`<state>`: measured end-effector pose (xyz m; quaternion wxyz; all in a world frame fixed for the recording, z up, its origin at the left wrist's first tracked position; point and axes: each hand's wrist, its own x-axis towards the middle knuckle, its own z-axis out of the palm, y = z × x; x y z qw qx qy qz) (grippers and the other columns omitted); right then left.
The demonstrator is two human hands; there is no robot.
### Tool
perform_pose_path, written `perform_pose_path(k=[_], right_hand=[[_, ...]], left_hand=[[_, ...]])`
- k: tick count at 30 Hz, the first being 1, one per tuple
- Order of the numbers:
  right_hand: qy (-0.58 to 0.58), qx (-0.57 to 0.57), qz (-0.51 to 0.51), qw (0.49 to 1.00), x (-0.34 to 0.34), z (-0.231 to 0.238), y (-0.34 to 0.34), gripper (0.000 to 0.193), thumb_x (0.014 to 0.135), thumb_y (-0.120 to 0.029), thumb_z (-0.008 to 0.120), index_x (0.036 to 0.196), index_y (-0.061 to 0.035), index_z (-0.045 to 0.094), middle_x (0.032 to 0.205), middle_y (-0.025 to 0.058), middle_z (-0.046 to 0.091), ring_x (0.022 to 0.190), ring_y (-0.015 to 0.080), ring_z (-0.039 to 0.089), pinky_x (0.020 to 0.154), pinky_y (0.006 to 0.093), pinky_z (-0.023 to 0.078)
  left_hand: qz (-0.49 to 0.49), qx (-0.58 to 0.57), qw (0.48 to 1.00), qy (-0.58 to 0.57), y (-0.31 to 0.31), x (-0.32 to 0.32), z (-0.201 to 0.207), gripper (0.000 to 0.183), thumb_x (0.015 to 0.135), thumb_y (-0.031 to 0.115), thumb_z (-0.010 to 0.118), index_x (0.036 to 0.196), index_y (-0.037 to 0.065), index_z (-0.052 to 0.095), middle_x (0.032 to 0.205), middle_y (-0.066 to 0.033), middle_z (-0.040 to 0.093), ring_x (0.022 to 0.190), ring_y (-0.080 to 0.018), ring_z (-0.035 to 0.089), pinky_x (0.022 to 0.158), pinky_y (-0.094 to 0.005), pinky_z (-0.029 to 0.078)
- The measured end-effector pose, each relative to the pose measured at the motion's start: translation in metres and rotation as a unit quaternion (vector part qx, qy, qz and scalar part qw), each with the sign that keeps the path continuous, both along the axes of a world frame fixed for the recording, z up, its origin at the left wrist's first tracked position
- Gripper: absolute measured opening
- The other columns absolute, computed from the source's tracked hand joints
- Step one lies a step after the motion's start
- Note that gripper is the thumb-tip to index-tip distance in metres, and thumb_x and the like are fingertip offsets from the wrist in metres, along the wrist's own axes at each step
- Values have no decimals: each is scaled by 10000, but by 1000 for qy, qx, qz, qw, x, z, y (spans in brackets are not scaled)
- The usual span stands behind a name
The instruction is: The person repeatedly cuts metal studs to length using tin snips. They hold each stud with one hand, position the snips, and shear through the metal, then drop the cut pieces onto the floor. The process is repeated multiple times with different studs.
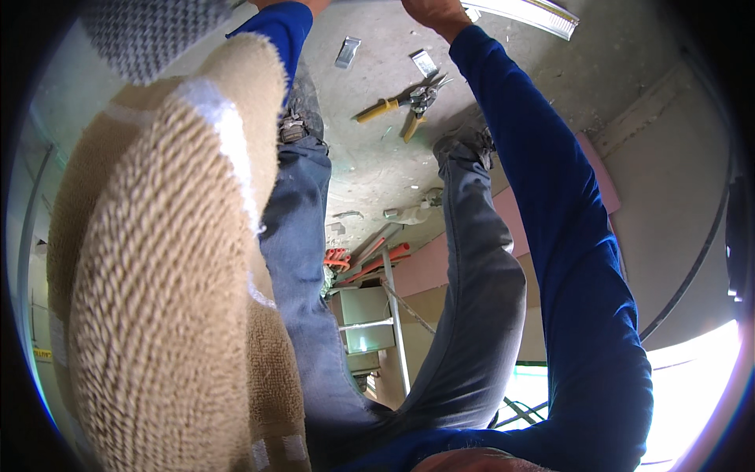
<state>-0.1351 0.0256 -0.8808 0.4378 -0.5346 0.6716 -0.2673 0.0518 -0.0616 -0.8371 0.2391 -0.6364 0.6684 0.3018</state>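
Note:
My right hand (437, 14) reaches to the top edge, where its fingers are cut off. Just to its right, a bright ribbed metal channel (543, 16) runs out of view. Only the wrist part of my left hand (313, 5) shows, beyond its blue cuff; the fingers lie outside the picture. Whether either hand holds anything cannot be seen. Between my feet on the concrete floor (370, 161) lie metal snips (421, 101) with yellow handles, their grips spread apart. Two small bent metal pieces, one a bracket-like strip (348, 52), the other a plate (425, 63), lie beyond them.
A tan ribbed towel (157, 275) hangs close on the left, covering much of my left arm. Behind my legs are orange-red pipes (338, 258), a metal ladder-like frame (395, 330) and a pink board (417, 271). A dark cable (696, 267) curves at the right.

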Motion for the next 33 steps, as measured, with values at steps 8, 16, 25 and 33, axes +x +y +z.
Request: perform_pose_path(k=[8, 16, 25, 33], right_hand=[[17, -13, 15, 1000, 15, -10, 40, 154, 962, -187, 681, 1000, -41, 648, 953, 198, 674, 903, 410, 635, 799, 476, 512], [25, -55, 7, 998, 16, -13, 38, 108, 947, -138, 676, 995, -47, 645, 992, 180, 700, 1001, 433, 626, 912, 493, 497], [30, -38, 7, 999, 17, -14, 42, 112, 956, -143, 665, 1003, -45, 638, 989, 188, 695, 994, 443, 618, 915, 510, 488], [51, -151, 56, 986, 17, -16, 44, 160, 967, -188, 657, 1016, -37, 633, 980, 202, 690, 953, 445, 624, 868, 509, 504]], left_hand=[[2, 6, 1000, 6, 0, 1, -1, 508, 935, 472, 702, 1186, 31, 713, 1256, -227, 703, 1213, -421, 642, 1001, -551, 511], [1, 11, 1000, 4, -2, -1, 6, 513, 930, 466, 707, 1202, 30, 709, 1270, -215, 700, 1225, -419, 634, 1014, -548, 507], [-4, -7, 1000, -2, 1, 1, 0, 501, 928, 462, 704, 1208, 46, 709, 1297, -200, 688, 1259, -409, 614, 1034, -564, 490], [-14, -10, 1000, -14, -1, 1, 1, 508, 924, 472, 704, 1219, 59, 708, 1295, -203, 689, 1239, -414, 629, 1028, -570, 495]])
